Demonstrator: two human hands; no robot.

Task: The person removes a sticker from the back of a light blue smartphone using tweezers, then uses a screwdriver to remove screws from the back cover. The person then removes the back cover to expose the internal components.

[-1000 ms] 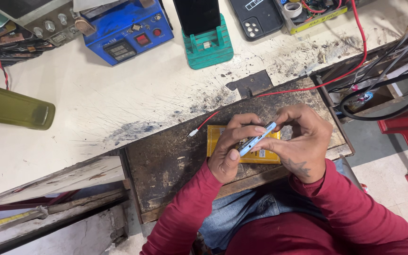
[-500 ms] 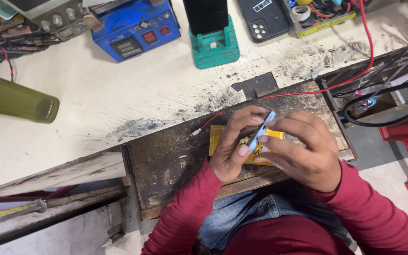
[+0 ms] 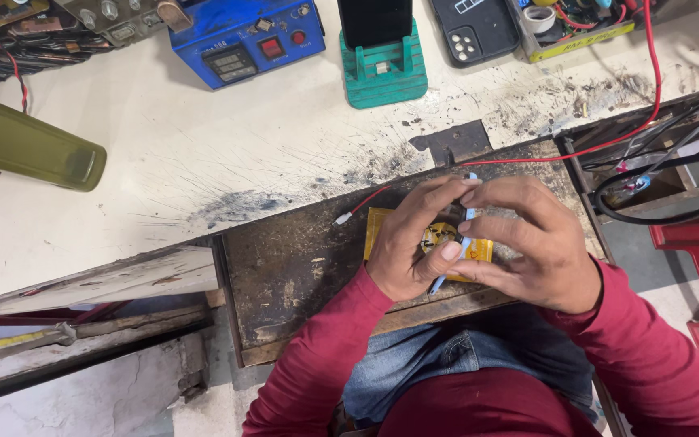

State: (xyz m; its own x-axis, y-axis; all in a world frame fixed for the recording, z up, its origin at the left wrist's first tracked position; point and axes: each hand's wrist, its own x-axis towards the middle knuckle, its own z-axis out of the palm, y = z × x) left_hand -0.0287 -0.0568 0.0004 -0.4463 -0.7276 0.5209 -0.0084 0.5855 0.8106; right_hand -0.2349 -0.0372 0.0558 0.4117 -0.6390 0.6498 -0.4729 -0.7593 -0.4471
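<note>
Person seated at the worktop (image 3: 204,162), both hands over a dark, scorched board (image 3: 301,267) set into its front edge

Left hand (image 3: 414,243): grip pressed together, thumb and fingers pinching a thin light-blue tool (image 3: 464,235), thumb near its lower end

Right hand (image 3: 535,243): fingers curled in from the other side, fingertips pinching the same tool near its top. Tool stood nearly upright between the two hands

Under the hands lay a flat yellow packet (image 3: 382,231) on the board, mostly covered; a small round metal part (image 3: 440,236) showed between the fingers, detail too small to tell

A red wire (image 3: 600,146) ran from the hands across the board toward the far right; a short red lead (image 3: 362,206) lay just left of the packet

Further back on the worktop: a blue box with a display and a red button (image 3: 244,40), a green stand (image 3: 383,73) holding a dark slab, a black phone case (image 3: 475,28), and an olive-green tube (image 3: 26,146) at the left
</note>
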